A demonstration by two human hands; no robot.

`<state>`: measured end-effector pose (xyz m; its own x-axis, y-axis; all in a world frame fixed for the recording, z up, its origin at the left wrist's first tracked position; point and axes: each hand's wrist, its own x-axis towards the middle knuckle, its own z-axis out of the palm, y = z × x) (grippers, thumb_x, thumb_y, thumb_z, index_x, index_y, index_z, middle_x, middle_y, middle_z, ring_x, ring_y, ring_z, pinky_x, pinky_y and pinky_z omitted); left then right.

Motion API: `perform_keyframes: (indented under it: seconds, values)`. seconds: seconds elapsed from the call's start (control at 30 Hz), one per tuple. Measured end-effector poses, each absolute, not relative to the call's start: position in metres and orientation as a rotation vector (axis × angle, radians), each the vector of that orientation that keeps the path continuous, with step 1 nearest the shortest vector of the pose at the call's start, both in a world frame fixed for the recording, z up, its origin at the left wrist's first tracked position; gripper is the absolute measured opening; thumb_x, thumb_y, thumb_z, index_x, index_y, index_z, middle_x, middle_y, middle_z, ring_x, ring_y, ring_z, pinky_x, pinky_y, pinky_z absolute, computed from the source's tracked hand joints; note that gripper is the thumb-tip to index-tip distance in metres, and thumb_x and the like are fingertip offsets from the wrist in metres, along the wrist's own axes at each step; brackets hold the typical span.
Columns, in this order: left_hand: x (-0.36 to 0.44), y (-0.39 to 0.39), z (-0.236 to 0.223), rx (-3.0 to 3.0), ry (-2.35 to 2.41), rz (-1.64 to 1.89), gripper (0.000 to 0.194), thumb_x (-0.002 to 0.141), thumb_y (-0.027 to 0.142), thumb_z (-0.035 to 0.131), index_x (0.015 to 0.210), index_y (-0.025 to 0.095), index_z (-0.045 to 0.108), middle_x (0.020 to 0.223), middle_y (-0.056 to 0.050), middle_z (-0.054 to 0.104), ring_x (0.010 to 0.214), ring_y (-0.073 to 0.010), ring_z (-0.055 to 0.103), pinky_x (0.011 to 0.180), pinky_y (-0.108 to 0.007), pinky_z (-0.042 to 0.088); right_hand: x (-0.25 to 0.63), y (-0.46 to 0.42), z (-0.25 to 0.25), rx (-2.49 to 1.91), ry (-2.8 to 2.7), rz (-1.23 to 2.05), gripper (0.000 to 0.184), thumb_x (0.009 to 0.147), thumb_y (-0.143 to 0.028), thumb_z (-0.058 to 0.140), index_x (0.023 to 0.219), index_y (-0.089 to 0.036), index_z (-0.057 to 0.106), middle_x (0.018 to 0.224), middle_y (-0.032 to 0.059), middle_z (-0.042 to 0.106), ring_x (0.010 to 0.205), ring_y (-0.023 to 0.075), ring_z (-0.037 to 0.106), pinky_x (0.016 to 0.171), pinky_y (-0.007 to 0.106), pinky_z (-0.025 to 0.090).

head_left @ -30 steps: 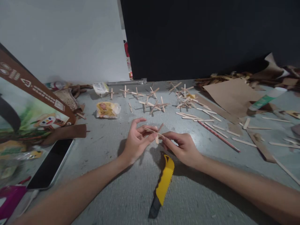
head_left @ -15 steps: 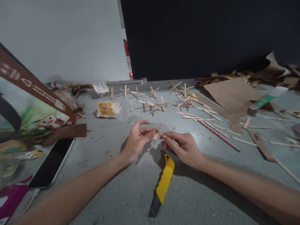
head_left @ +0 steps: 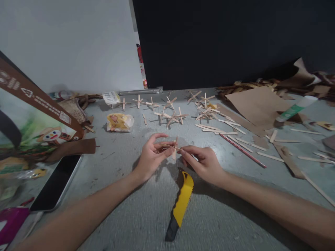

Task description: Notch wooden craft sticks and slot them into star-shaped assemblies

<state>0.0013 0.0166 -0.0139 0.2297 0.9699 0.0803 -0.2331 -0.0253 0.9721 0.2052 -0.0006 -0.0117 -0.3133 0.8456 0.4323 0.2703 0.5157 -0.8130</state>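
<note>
Between my two hands is a small cross-shaped piece made of wooden craft sticks (head_left: 175, 153). My left hand (head_left: 154, 153) pinches one side of it with thumb and fingers. From the other side, my right hand (head_left: 200, 160) grips the end of a stick with thumb and forefinger. One stick of the piece points up and down, while others run sideways into my fingers, which partly hide them. Just below my hands lies a yellow utility knife (head_left: 184, 200) with a dark end. Behind them stand several star-shaped stick pieces (head_left: 172, 118).
Loose craft sticks (head_left: 209, 129) and a red pencil (head_left: 243, 151) lie to the right, near brown cardboard (head_left: 259, 108) and a glue stick (head_left: 297, 108). On the left are a phone (head_left: 56, 183), a printed box (head_left: 39, 108) and a yellow packet (head_left: 119, 122).
The stick piece has turned slightly between my fingers, its upright stick now nearer vertical. Both hands keep their hold. The whole view has shifted a little.
</note>
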Motion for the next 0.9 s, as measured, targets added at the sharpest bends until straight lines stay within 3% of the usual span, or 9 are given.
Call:
perform_keyframes:
  seconds: [0.17,0.37,0.63,0.9]
  values:
    - [0.0046,0.0179,-0.0127,1.059,0.827,1.252,0.056,0.076,0.038,0.093,0.118,0.021,0.059,0.124,-0.013,0.078,0.107,-0.0221,0.077,0.092,-0.033,0.058,0.204,-0.0005,-0.0124,-0.967,-1.801,0.816,0.032,0.104,-0.038,0.054,0.084,-0.02,0.069,0.059,-0.001,0.064,0.051,0.0111,0.056,0.051,0.023,0.041]
    - [0.0048,0.016,-0.0101,0.904,0.825,1.17,0.055,0.073,0.038,0.095,0.113,0.02,0.062,0.104,-0.008,0.082,0.102,-0.0211,0.077,0.102,-0.036,0.054,0.2042,-0.0003,-0.0126,-0.961,-1.826,0.807,0.032,0.105,-0.038,0.052,0.087,-0.019,0.071,0.059,-0.0011,0.064,0.052,0.0111,0.056,0.052,0.023,0.041]
    - [0.0055,0.0175,-0.0112,0.897,0.826,1.117,0.048,0.071,0.033,0.096,0.106,0.02,0.066,0.104,-0.007,0.083,0.098,-0.0196,0.077,0.093,-0.032,0.056,0.2045,-0.0005,-0.0108,-0.94,-1.84,0.823,0.036,0.106,-0.041,0.052,0.081,-0.02,0.068,0.058,-0.001,0.063,0.051,0.011,0.054,0.052,0.023,0.041]
    - [0.0026,0.0186,-0.0143,0.987,0.886,1.095,0.048,0.072,0.04,0.095,0.104,0.019,0.067,0.099,-0.008,0.083,0.093,-0.0209,0.078,0.087,-0.032,0.057,0.2067,0.0007,-0.0113,-0.92,-1.877,0.819,0.038,0.105,-0.041,0.051,0.08,-0.019,0.069,0.058,-0.0007,0.061,0.05,0.0107,0.052,0.051,0.023,0.04]
